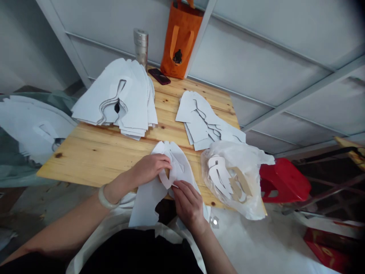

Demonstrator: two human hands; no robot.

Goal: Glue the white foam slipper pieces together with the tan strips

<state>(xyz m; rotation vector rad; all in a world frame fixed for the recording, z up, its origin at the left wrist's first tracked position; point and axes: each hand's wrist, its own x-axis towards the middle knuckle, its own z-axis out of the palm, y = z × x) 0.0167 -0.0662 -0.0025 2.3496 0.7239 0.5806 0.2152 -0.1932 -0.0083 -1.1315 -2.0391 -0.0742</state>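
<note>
A white die-cut cardboard sheet (146, 203) lies at the table's near edge and hangs over it toward my body. My left hand (152, 167) is closed, its fingers pinching the sheet around its central opening. A narrow, curved cardboard strip (169, 182) stands up between my two hands. Just below and to the right of it, my right hand (188, 203) pinches the edge of the same sheet between thumb and fingertips. Part of the sheet is hidden under both hands.
Stacked white cut-outs (134, 91) stand at the back left; more cut-outs (199, 118) lie right. A clear plastic bag (253, 160) holds scraps. Behind are a steel flask (141, 45), phone (159, 76) and orange bag (181, 42). A red stool (288, 179) is at right.
</note>
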